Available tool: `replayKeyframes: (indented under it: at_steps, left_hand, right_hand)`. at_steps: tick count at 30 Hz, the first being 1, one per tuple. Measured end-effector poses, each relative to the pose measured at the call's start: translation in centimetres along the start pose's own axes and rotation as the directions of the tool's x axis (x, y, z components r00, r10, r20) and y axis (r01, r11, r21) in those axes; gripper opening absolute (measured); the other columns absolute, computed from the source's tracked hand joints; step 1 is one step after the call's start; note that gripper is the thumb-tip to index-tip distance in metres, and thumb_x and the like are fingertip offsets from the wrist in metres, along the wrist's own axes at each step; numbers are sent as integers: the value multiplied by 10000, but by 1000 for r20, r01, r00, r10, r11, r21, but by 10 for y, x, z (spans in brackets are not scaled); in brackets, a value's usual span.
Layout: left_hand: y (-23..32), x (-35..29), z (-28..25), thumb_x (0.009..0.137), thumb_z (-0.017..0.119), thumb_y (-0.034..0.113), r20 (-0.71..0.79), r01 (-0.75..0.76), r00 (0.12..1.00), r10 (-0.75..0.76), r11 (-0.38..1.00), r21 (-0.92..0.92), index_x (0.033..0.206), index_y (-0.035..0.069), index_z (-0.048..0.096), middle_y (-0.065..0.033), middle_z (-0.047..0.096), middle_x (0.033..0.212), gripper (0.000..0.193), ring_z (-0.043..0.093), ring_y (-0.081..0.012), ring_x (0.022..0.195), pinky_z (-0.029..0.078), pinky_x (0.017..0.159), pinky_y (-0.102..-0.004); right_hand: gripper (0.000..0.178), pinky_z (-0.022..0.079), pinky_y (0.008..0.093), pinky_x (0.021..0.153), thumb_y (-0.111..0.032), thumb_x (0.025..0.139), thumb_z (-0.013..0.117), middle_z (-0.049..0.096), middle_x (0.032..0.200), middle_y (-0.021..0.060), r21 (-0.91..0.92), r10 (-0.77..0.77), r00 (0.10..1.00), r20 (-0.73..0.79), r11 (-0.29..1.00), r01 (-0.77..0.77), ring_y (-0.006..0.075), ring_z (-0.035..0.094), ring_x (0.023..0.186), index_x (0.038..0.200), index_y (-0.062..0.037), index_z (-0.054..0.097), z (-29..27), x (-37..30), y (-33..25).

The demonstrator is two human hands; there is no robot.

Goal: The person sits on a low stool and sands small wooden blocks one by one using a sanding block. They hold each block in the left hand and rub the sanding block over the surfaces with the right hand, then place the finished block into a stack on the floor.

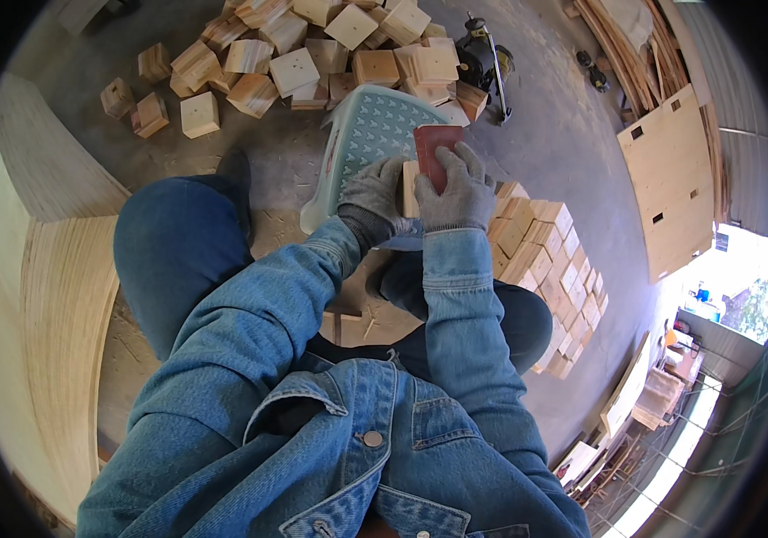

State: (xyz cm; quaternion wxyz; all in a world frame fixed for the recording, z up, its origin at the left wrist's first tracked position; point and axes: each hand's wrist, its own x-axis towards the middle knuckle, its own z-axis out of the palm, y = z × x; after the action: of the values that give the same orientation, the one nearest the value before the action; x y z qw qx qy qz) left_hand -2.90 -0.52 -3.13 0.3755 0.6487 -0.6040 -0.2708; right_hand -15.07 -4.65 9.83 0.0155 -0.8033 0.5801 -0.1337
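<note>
In front of me stands a pale green plastic stool (pixel 334 161) with a patterned top. My left hand (pixel 373 195), in a grey work glove, is closed on the left side of a small light wood block (pixel 411 190) over the stool's near part. A reddish-brown sheet of sandpaper (pixel 438 148) is in my right hand (pixel 457 193), also gloved in grey. The fingers of that hand press the sheet against the block's right side. Both hands hide much of the block, so its full shape does not show.
Loose wood blocks (pixel 294 72) lie heaped beyond the stool, beside a black and yellow tool (pixel 498 72). Stacked blocks (pixel 550 260) stand right of my leg. Curved plywood panels (pixel 61 296) are close on my left. A plywood sheet (pixel 666 184) leans at the far right.
</note>
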Motion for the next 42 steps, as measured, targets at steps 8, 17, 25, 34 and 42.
replayKeyframes:
  at_steps: [8,17,25,34,42]
  left_hand:
    - [5,1,-11,841,796,347,72,14,997,-11,998,-53,1482,154,485,-166,553,1466,738,552,-393,1349,431,1178,-476]
    - [2,0,-8,854,789,340,62,5,998,0,997,-79,1455,138,495,-182,564,1448,699,561,-403,1336,447,1157,-492]
    - [-1,1,-6,816,810,356,48,-22,999,24,999,-48,1452,128,488,-186,562,1422,748,555,-397,1328,441,1153,-498]
    - [9,1,-12,793,817,396,80,52,996,-48,997,-53,1495,141,466,-175,534,1473,825,528,-389,1371,405,1193,-497]
    - [7,0,-12,782,836,398,91,7,996,-3,999,-48,1480,141,476,-165,526,1486,825,511,-380,1395,398,1203,-498]
  right_hand:
    - [575,485,547,1046,-312,758,869,597,1476,116,68,-100,995,-7,993,100,435,589,1222,1301,-187,729,-16,-68,-1]
    - [528,501,528,1012,-250,716,886,636,1412,112,104,-141,989,-49,984,146,413,611,1191,1220,-179,747,-24,-91,-7]
    - [504,513,539,1018,-267,738,870,635,1421,89,85,-90,994,-55,992,95,420,610,1205,1222,-195,749,-11,-48,-2]
    - [524,499,542,1057,-337,795,825,602,1478,76,30,-43,999,-16,999,43,420,594,1251,1297,-219,732,-1,-12,7]
    - [558,485,546,1057,-328,775,863,607,1468,115,34,-73,997,-4,997,73,440,588,1242,1300,-197,726,-10,-41,1]
